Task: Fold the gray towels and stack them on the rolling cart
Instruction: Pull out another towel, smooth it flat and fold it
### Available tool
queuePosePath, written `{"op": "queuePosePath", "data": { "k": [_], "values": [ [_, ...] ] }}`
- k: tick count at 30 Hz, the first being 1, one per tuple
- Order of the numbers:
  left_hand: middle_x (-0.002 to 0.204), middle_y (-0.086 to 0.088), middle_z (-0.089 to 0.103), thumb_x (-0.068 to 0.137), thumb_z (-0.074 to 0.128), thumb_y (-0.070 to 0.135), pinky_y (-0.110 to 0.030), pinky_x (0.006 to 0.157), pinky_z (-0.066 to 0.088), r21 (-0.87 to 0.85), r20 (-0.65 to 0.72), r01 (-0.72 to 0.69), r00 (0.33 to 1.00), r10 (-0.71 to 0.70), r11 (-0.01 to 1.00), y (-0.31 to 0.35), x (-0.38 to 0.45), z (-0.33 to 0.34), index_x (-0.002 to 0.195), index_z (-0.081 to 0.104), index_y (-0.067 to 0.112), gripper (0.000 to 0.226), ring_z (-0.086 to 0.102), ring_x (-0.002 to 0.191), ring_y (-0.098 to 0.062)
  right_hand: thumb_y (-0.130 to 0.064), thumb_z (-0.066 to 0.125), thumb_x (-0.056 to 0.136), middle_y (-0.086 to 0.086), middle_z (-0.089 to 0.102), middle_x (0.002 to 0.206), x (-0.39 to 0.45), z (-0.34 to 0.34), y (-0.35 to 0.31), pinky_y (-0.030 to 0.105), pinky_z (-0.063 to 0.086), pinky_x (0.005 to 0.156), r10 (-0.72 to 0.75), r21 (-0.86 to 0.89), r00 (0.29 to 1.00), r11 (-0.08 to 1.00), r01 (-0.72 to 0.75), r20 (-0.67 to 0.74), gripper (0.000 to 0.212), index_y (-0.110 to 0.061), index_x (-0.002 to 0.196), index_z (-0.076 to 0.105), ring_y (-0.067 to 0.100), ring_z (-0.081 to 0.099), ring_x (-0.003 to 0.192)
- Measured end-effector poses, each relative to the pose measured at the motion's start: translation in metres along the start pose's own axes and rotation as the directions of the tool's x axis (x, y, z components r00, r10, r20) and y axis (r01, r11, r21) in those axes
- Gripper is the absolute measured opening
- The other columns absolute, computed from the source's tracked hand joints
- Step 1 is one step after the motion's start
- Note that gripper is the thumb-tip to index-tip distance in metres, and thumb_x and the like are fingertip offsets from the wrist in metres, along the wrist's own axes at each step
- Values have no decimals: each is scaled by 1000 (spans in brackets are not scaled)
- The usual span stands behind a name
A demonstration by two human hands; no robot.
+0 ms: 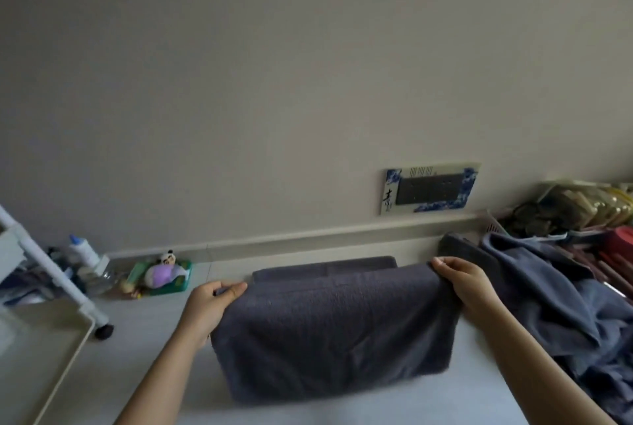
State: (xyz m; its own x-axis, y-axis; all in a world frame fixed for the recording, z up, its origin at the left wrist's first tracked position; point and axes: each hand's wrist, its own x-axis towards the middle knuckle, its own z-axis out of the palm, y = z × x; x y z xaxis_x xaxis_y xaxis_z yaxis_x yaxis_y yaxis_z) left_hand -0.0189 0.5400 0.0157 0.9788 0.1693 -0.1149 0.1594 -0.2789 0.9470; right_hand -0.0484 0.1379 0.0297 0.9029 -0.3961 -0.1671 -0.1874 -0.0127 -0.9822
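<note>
Gray towel (329, 332) held up over floor (144, 332), top corners pinched by left hand (209, 304) and right hand (469, 287); soft, limp, light; best gripped at corners.

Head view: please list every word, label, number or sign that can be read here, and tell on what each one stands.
"青": a large black brush character on the left side of the blue-and-white plate around the dark wall socket.
Small mark under that character: too small to read.
Rows of fine dark strokes on the plate's top edge: too blurred to read.
White bottle at the left: no readable label.
</note>
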Motion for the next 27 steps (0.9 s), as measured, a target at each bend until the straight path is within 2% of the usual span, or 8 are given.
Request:
{"op": "queuePosePath", "data": {
  "k": [2, 6, 12, 16, 20, 23, 25, 27],
  "values": [
    [78, -15, 72, 82, 70, 10, -27, 67, 48, 28, 26, 74, 997, -75, 997, -28, -5, 4, 74, 71, 4, 10, 63, 75, -22, -11, 61, 89, 11, 62, 74, -1, 3, 28, 28, 43, 66, 102, -19, 995, 995, -102, 8, 13, -3, 80, 67, 20, 54, 74],
    [80, -13, 72, 81, 71, 14, -32, 73, 48, 85, 36, 167, 985, -170, 982, -67, -7, 11, 76, 71, 3, 12, 63, 77, -23, -13, 63, 88, 13, 63, 76, 1, 9, 68, 31, 45, 68, 273, -45, 962, 961, -273, -16, 13, -5, 79, 67, 22, 56, 74],
    [84, -9, 71, 84, 69, 19, -27, 68, 47, 129, 73, 226, 969, -236, 966, -92, 1, 29, 83, 70, 5, 14, 63, 81, -21, -14, 61, 90, 11, 62, 74, 7, 15, 99, 29, 44, 63, 349, -112, 935, 929, -353, -57, 15, -2, 83, 67, 20, 54, 70],
    [90, -9, 70, 86, 65, 29, -34, 77, 49, 93, 42, 302, 951, -307, 949, -106, 5, 36, 87, 69, 9, 21, 64, 89, -25, -19, 59, 92, 11, 63, 78, 15, 15, 117, 30, 44, 65, 355, -143, 932, 921, -362, -71, 22, 1, 97, 67, 21, 55, 75],
    [103, -6, 69, 88, 58, 44, -41, 94, 48, 70, 85, 401, 910, -406, 913, -123, 1, 38, 96, 66, 14, 32, 62, 101, -24, -41, 52, 93, 9, 61, 88, 12, 13, 130, 31, 44, 64, 432, -209, 902, 881, -425, -10, 34, -11, 103, 62, 21, 55, 79],
    [117, -3, 63, 86, 62, 45, -41, 102, 43, 106, 110, 434, 889, -444, 895, -138, -8, 41, 118, 60, 12, 47, 57, 113, -21, -49, 54, 89, 5, 61, 95, 7, 11, 137, 35, 45, 79, 431, -375, 901, 842, -389, 34, 39, -13, 103, 59, 23, 57, 91],
    [109, -5, 66, 90, 59, 35, -41, 95, 47, 153, 81, 379, 916, -393, 913, -142, -15, 43, 112, 61, 13, 32, 60, 107, -24, -46, 57, 89, 6, 62, 91, 2, 11, 141, 34, 44, 77, 360, -551, 931, 787, -276, 49, 35, -12, 97, 59, 25, 58, 88],
    [95, -8, 67, 93, 53, 28, -39, 81, 49, 230, -8, 274, 960, -279, 934, -139, -22, 46, 97, 59, 15, 16, 62, 95, -28, -36, 55, 92, 9, 63, 83, -3, 12, 142, 36, 44, 71, 235, -667, 971, 730, -151, 37, 29, -7, 89, 58, 28, 57, 80]
  ]
}}
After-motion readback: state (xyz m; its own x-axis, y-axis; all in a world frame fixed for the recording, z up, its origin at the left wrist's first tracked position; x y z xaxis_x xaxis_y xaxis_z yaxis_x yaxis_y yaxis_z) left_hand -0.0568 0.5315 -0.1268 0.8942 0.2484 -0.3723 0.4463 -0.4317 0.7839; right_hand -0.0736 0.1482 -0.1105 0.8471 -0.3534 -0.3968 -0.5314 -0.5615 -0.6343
